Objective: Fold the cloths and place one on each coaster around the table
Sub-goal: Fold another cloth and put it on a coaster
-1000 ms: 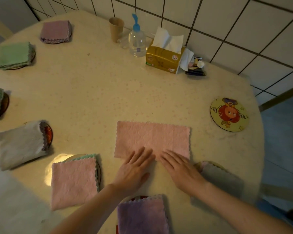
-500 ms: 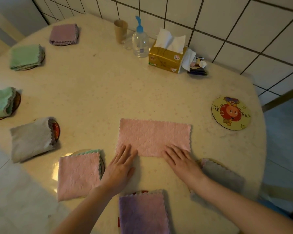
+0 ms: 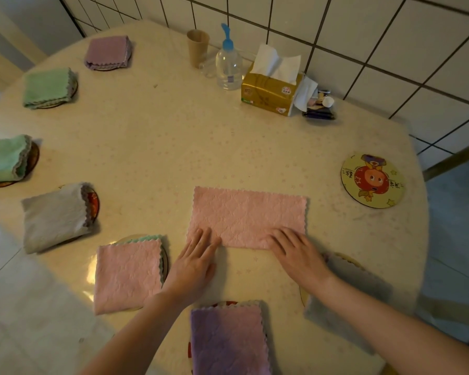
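1. Nearest the camera, a folded purple cloth point(image 3: 229, 339) lies behind both wrists.
2. Left hand point(image 3: 194, 262) and right hand point(image 3: 295, 251) lie flat, fingers point(image 3: 201, 239) straight, pressing the near corners of the pink cloth point(image 3: 248, 216) and gripping nothing.
3. The cloth, half-folded on the bench point(image 3: 160, 147), stretches ahead of the fingers, its long axis running left to right.
4. Farther right, well apart, sits the one bare coaster point(image 3: 372, 180); the right hand is nearer it, likely the cloth's destination after another fold.
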Demonstrator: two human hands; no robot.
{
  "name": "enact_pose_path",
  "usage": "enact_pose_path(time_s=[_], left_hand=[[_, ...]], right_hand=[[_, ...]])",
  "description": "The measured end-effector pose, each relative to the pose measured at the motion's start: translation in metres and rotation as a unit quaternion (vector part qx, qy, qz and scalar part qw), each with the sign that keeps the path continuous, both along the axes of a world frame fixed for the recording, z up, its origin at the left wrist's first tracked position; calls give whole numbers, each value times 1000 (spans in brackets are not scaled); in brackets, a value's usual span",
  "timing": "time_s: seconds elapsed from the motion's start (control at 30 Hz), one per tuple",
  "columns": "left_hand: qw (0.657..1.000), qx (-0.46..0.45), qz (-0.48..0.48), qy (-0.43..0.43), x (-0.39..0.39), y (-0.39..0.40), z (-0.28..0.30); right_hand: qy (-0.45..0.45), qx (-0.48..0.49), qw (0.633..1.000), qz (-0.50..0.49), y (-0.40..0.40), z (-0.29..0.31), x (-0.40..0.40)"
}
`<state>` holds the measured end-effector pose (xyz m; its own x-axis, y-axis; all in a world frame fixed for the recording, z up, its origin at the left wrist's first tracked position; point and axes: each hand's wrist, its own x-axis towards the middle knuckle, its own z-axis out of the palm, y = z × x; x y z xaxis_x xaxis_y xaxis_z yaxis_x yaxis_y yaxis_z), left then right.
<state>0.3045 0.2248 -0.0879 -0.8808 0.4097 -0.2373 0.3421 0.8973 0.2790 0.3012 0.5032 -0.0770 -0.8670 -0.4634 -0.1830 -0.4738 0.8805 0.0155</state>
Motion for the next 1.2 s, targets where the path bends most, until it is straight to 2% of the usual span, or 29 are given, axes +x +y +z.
enact_pose_path(time_s=[0.2,0.33,0.4,0.53,0.63,0.73,0.8,0.9,1.03,1.2], left_hand=[[1000,1,-2,10,-4,-2,-4],[999,17,40,-15,-4,15,4],[999,37,24,-16,0,34,13],[993,103,-49,23,19,66,25],[992,100,-71,9,27,62,16],[989,99,-107,-13,34,44,7],[986,109,-125,-10,36,32,7],[985,110,-134,-2,39,21,11],[984,150,-83,-46,44,8,12],[953,259,62,-144,43,3,26]], right_hand=[[-5,-5,1000,7,-1,11,-13],[41,-53,998,14,-5,30,-12],[55,-87,995,17,-11,43,-1],[22,-151,986,61,-24,62,37],[-14,-201,977,72,-26,64,57],[-36,-184,978,91,-20,58,56],[-5,-176,979,99,-14,47,41],[21,-115,977,178,-7,25,16],[-66,-65,961,262,3,9,0],[-41,-80,957,276,8,5,-13]])
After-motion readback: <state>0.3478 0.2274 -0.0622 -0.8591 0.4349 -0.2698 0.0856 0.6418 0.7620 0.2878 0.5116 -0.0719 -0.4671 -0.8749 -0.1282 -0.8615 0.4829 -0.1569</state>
